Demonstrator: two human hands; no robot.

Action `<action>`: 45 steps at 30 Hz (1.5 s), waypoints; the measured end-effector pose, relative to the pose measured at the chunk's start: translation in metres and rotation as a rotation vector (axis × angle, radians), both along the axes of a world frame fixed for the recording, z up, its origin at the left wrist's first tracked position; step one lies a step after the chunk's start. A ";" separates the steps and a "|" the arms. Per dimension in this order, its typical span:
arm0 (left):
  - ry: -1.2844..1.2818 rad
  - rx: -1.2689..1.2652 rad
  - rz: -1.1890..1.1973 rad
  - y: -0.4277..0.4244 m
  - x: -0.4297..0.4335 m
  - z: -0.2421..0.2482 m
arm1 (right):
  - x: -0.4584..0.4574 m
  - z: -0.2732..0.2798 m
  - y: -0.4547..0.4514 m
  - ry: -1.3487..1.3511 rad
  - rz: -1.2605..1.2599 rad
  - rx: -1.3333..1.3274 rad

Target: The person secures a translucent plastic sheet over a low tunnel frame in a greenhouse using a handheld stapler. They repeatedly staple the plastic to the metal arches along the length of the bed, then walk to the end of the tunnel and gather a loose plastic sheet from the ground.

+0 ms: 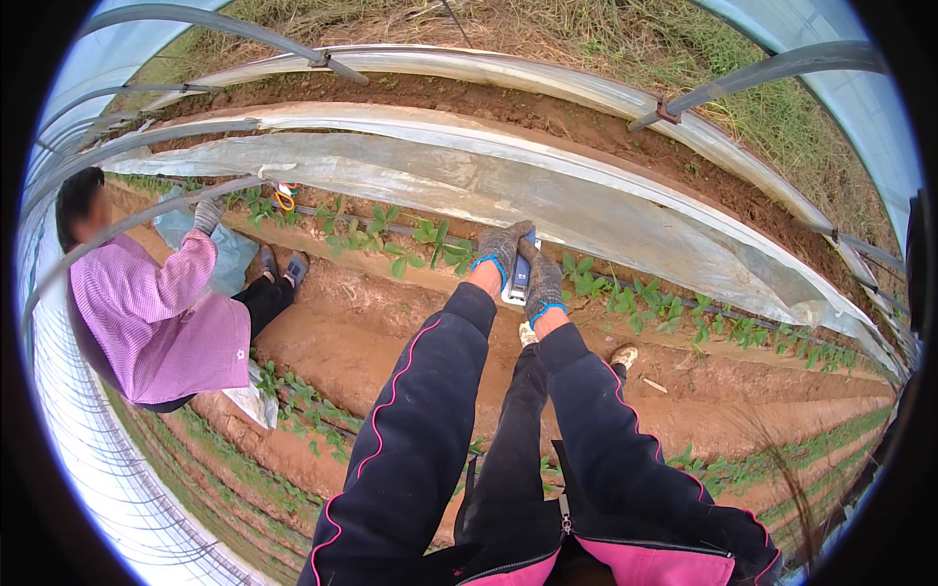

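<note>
Both my hands wear dark knit work gloves with blue cuffs and meet at the lower edge of a clear plastic film sheet [454, 179]. My left hand [500, 249] is on the left side of a blue and white handheld device [520, 275], its fingers bent near the top end. Against the right side of the device lies my right hand [544, 278], fingers wrapped towards it. The lower end of the device shows between my wrists. Low green plants [396, 253] grow in a row of soil just beside my hands, along a dark irrigation hose [608, 282].
At the left, a co-worker in a pink checked smock [168, 315] sits by a bluish plastic bag [234, 256]. Orange-handled scissors [284, 199] lie by the plant row. Curved metal greenhouse pipes [762, 77] arch overhead. A white bag [256, 399] lies behind the co-worker.
</note>
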State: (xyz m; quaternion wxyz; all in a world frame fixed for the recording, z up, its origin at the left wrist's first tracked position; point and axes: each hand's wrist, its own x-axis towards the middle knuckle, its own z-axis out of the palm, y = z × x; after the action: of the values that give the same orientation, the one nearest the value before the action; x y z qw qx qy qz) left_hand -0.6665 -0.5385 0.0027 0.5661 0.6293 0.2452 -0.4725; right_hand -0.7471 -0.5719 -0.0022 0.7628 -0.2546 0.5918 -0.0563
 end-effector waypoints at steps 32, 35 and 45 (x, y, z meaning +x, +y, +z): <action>-0.350 0.497 -0.133 0.158 0.176 -0.074 | 0.160 -0.015 0.118 -0.341 0.119 0.314; -0.382 0.427 -0.104 0.184 0.196 -0.076 | 0.181 -0.009 0.140 -0.374 0.111 0.280; -0.047 -0.053 -0.052 0.182 0.190 -0.023 | 0.182 -0.005 0.154 -0.225 0.075 0.116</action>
State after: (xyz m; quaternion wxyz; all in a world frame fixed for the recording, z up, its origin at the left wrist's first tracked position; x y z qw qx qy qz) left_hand -0.4764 -0.3568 -0.0200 0.5758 0.6312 0.2029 -0.4784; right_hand -0.5650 -0.4181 -0.0072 0.8395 -0.2242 0.4946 -0.0216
